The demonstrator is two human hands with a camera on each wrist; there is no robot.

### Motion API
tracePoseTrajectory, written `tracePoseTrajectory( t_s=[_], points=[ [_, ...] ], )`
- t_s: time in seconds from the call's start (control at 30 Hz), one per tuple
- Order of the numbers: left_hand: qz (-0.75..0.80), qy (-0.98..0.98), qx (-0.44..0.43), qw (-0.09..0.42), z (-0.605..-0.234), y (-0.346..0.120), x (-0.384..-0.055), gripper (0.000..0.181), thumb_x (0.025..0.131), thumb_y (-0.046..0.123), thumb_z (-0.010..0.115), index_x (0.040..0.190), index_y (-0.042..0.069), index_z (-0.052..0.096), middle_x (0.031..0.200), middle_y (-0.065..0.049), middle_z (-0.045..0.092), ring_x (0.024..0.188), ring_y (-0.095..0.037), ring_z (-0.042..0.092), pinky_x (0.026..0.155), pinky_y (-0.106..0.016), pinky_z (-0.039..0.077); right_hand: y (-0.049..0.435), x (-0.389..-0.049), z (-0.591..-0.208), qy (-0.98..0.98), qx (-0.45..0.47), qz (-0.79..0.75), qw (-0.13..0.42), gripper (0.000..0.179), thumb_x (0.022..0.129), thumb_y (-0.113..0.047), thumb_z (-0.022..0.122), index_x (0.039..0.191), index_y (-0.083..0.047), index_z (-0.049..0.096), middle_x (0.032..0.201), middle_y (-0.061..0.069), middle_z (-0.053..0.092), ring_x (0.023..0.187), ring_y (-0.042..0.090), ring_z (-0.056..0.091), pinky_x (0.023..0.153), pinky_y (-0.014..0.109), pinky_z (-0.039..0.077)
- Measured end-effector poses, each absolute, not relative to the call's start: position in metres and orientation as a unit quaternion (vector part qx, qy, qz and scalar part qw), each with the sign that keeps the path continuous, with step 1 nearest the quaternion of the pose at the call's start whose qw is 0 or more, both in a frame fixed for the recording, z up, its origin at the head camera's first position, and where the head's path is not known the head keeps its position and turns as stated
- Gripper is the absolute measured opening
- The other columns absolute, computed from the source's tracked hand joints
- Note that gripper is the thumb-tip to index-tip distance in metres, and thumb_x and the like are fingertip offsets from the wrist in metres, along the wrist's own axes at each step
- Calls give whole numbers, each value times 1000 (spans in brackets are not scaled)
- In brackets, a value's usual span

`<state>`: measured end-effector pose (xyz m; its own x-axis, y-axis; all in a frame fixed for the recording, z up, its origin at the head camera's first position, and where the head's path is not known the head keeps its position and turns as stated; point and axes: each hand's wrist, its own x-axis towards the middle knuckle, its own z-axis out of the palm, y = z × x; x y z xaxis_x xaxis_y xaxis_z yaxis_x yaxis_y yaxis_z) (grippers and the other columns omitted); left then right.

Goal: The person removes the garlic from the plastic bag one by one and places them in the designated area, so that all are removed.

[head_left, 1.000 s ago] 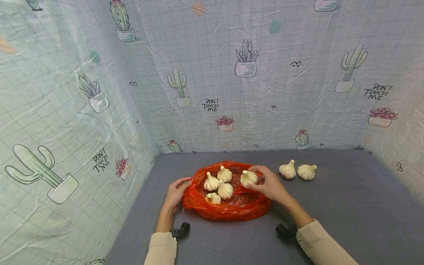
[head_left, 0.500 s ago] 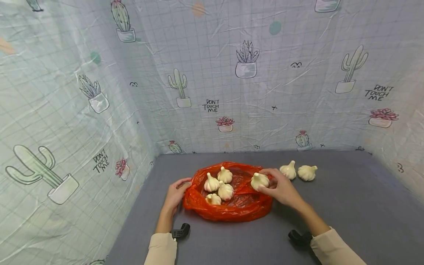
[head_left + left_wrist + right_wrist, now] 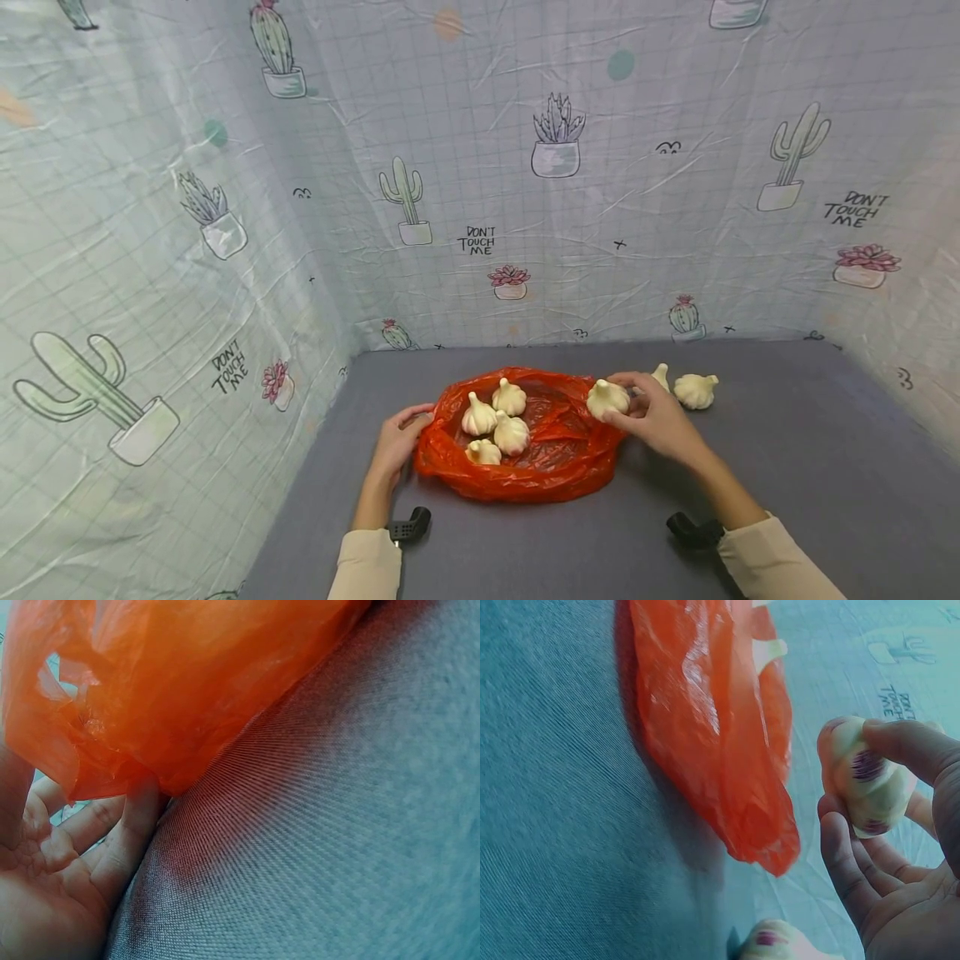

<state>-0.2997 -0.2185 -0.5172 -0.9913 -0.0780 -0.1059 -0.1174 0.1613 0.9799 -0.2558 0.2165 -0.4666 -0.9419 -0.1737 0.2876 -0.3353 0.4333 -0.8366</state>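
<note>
A red plastic bag (image 3: 517, 483) lies with its mouth spread wide, several garlic bulbs (image 3: 512, 433) inside it. At the bag's left edge, my left hand (image 3: 393, 446) holds the plastic; in the left wrist view its fingers (image 3: 139, 814) reach against the thin film. My right hand (image 3: 663, 421) grips one garlic bulb (image 3: 606, 400) between thumb and fingers, over the bag's right rim. Purple streaks show on this held bulb (image 3: 866, 769) in the right wrist view.
Right of the bag, a garlic bulb (image 3: 696, 390) rests on the grey tabletop (image 3: 525, 550). Another bulb (image 3: 661, 375) beside it is partly hidden behind my right hand. A cactus-printed curtain (image 3: 480, 183) encloses the table's back and sides.
My right hand has moved to the right with the garlic bulb, from above the bag's inside to its right rim. My left hand stays at the left edge.
</note>
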Motion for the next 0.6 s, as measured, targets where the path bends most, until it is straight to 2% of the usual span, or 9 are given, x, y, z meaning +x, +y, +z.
tracePoseTrajectory(
  t_s=[0.27,0.6],
  points=[
    [643,763,-59,21,-516,-218,-300,36,99,26,67,130,7,68,119,-11,73,90,-12,68,77,-27,55,230,-256,-460,-850,121,507,77,56,88,-16,81,137,-5,55,134,22,56,82,12,69,68,25,56],
    [639,766,-67,13,-518,-218,-299,32,98,28,69,125,12,72,117,-9,74,93,-16,69,78,-29,56,250,-250,-443,-859,105,492,97,59,92,-22,78,142,-6,51,139,21,51,85,5,67,68,25,56]
  ],
)
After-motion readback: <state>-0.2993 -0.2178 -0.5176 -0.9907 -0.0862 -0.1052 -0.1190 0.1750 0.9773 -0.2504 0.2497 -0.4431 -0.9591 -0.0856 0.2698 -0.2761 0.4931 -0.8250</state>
